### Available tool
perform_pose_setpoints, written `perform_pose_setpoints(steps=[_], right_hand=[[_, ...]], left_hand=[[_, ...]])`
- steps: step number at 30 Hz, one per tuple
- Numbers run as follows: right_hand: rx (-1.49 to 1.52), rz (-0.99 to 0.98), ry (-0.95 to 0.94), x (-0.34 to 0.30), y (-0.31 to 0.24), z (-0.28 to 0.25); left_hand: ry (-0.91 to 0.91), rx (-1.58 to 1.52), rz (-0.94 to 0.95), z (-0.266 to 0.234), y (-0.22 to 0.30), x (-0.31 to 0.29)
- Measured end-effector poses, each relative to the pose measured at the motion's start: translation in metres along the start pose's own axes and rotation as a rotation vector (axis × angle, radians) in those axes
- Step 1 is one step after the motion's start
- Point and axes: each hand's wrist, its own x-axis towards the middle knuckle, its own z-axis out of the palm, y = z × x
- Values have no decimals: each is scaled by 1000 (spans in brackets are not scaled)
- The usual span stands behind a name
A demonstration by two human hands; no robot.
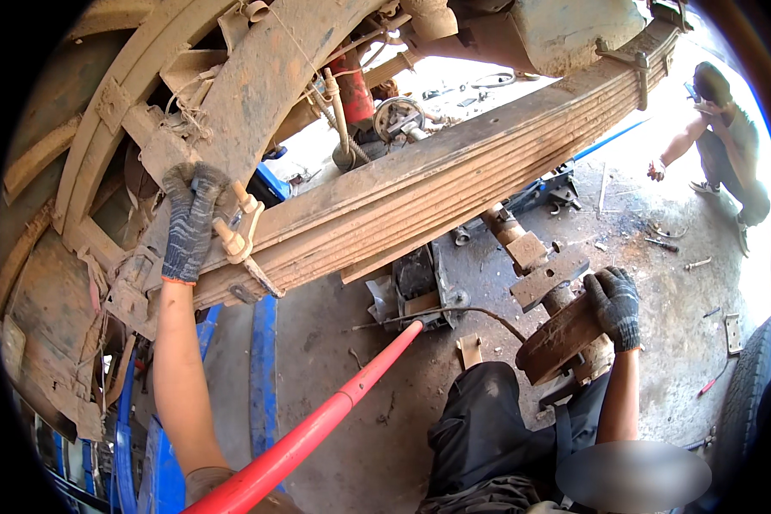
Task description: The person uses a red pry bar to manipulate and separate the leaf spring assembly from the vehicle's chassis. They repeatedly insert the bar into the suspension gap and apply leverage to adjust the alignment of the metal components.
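Note:
My left hand (191,218), in a grey knit glove, is closed at the edge of the dusty vehicle frame (274,68); its fingertips are hidden. Right beside it, a U-bolt with nuts (237,242) clasps the end of a long leaf spring (420,184), which slants up to the far right. My right hand (615,301), gloved alike, lies closed over the rim of a rusty round plate (561,343) on an axle (522,244). The axle stands below the spring, just in front of my knees.
A red bar (343,398) slopes up from the lower left toward a floor jack (428,300). Another person (728,141) crouches at the far right. A tire (750,390) stands at the right edge. Blue beams (264,377) lie at left; tools and debris (660,244) litter the floor.

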Motion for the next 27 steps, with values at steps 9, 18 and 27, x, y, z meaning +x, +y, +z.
perform_pose_setpoints(steps=[9,18,27], right_hand=[[24,-10,21,0,3,2],[40,-11,22,0,-4,-2],[33,12,12,-2,-1,-5]], left_hand=[[-97,32,-39,-8,1,-8],[-205,49,16,-23,-12,-6],[-165,164,-28,-8,21,-3]])
